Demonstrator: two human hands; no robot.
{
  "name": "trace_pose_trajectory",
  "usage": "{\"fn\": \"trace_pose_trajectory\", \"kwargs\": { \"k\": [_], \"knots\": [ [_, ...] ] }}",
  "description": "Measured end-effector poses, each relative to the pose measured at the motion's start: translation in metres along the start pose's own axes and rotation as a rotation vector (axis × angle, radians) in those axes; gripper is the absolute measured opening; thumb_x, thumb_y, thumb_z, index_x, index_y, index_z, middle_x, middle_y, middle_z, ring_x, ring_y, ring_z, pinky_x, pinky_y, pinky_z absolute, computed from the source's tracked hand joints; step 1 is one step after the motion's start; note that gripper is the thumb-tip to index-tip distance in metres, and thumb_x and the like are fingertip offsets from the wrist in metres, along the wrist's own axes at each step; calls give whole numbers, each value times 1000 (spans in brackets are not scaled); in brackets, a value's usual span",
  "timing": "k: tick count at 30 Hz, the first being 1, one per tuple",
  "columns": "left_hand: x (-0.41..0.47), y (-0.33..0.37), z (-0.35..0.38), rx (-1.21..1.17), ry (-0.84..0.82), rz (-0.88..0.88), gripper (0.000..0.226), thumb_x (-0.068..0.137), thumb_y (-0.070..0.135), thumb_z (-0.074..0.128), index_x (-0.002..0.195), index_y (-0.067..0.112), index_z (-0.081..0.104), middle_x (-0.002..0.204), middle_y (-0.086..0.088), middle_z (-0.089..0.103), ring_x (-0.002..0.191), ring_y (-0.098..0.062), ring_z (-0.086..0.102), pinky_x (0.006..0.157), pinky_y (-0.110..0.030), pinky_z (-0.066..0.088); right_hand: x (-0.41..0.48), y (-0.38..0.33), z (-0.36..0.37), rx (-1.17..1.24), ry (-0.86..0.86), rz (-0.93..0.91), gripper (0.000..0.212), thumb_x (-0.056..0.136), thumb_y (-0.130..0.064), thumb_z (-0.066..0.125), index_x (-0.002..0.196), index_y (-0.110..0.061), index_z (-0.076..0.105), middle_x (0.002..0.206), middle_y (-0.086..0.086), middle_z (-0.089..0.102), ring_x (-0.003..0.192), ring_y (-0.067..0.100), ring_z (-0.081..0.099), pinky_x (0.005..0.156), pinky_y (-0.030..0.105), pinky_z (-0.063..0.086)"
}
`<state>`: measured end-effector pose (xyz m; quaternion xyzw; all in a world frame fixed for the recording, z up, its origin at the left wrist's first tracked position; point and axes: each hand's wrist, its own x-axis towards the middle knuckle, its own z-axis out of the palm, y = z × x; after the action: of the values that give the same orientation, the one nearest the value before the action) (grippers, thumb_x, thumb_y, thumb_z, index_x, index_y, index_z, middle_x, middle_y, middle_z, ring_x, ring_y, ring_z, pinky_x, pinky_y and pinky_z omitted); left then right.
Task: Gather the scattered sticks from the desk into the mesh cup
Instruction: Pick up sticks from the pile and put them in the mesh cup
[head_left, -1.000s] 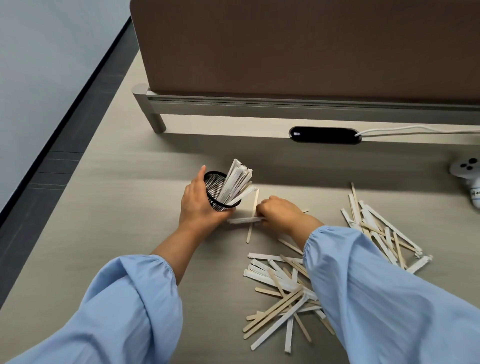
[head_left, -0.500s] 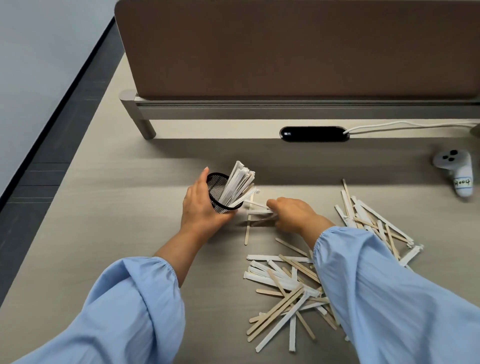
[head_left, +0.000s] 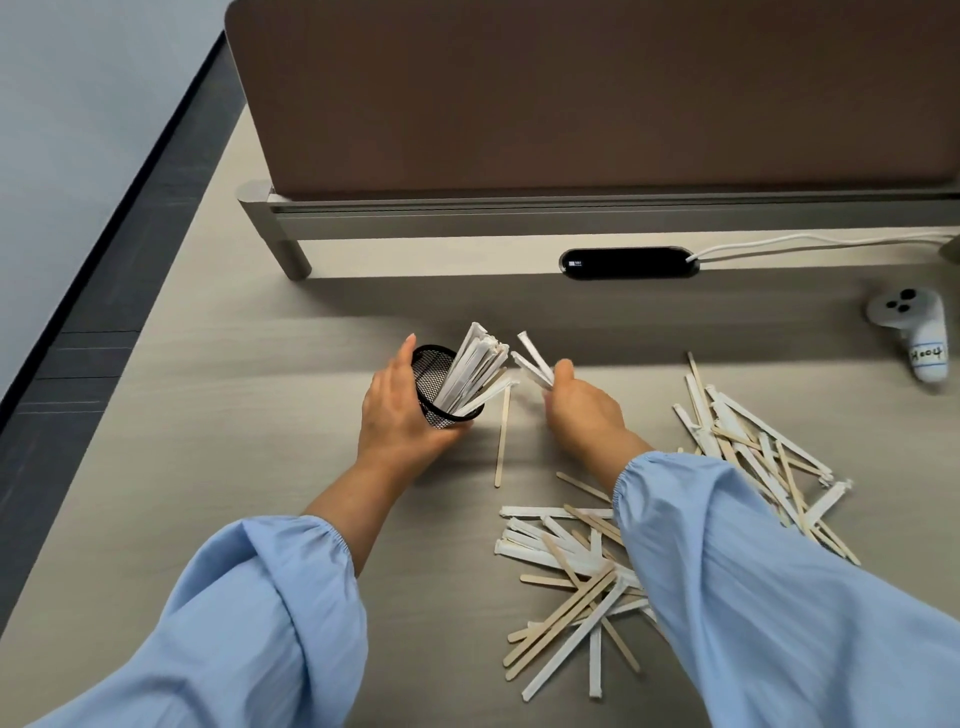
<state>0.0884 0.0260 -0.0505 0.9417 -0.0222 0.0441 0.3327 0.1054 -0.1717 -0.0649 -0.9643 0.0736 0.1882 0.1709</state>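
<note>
My left hand (head_left: 397, 410) grips a black mesh cup (head_left: 434, 384), tilted to the right and holding several white-wrapped sticks (head_left: 475, 371). My right hand (head_left: 579, 410) is closed on two white-wrapped sticks (head_left: 535, 361), lifted off the desk just right of the cup's mouth. One bare wooden stick (head_left: 502, 441) lies on the desk between my hands. A pile of wooden and wrapped sticks (head_left: 566, 577) lies in front of me, partly under my right sleeve. A second pile (head_left: 753, 452) lies to the right.
A brown divider panel (head_left: 571, 93) on a grey rail stands across the back of the desk. A black cable slot (head_left: 628, 263) with a white cable sits below it. A white controller (head_left: 914, 332) lies at the far right. The desk's left edge drops to a dark floor.
My right hand picked two wrapped sticks off the desk and raised them toward the cup's mouth. The left hand kept its hold on the cup. The camera view shifted slightly.
</note>
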Motion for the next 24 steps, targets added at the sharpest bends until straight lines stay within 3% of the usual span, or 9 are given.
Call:
{"fn": "trace_pose_trajectory", "kwargs": {
  "k": [4, 7, 10, 16, 20, 24],
  "knots": [
    [-2, -5, -3, 41, -4, 12, 107, 56, 33, 84, 141, 6, 24, 134, -14, 47, 119, -32, 43, 101, -39, 33, 0, -21, 11, -75, -48, 21, 51, 85, -51, 57, 117, -11, 51, 120, 12, 62, 113, 31, 58, 87, 32, 45],
    [-3, -8, -5, 55, -7, 16, 108, 56, 35, 84, 141, 6, 24, 132, -15, 48, 117, -33, 44, 99, -39, 34, 0, -32, 21, -51, -110, -13, 40, 85, -37, 61, 117, -14, 55, 123, 11, 61, 115, 31, 57, 89, 31, 45],
    [-4, -11, -5, 59, -11, 11, 109, 55, 34, 84, 141, 6, 23, 133, -16, 47, 118, -33, 44, 99, -39, 34, -4, -39, 21, 10, -142, -12, 35, 88, -12, 45, 121, -15, 54, 129, 13, 57, 118, 32, 54, 95, 31, 42],
    [-5, -10, -5, 37, -25, 9, 109, 57, 36, 84, 142, 7, 21, 136, -14, 45, 121, -31, 42, 101, -37, 32, -6, -39, 21, 17, -121, 47, 37, 93, -7, 31, 126, -6, 47, 135, 17, 48, 124, 33, 46, 99, 36, 39],
    [-10, -8, -8, -48, -20, -32, 108, 58, 30, 83, 142, 9, 19, 139, -13, 42, 126, -29, 38, 104, -37, 30, -6, -28, 18, 137, 35, 100, 29, 95, -7, 27, 119, -3, 42, 122, 25, 52, 113, 40, 48, 89, 42, 41],
    [-13, -8, -9, -55, -25, -39, 108, 58, 31, 84, 142, 10, 20, 138, -13, 43, 125, -29, 39, 104, -37, 31, -5, -23, -3, 529, 194, 76, 21, 99, -20, 35, 110, -2, 40, 98, 22, 57, 84, 38, 52, 68, 33, 33]
  ]
}}
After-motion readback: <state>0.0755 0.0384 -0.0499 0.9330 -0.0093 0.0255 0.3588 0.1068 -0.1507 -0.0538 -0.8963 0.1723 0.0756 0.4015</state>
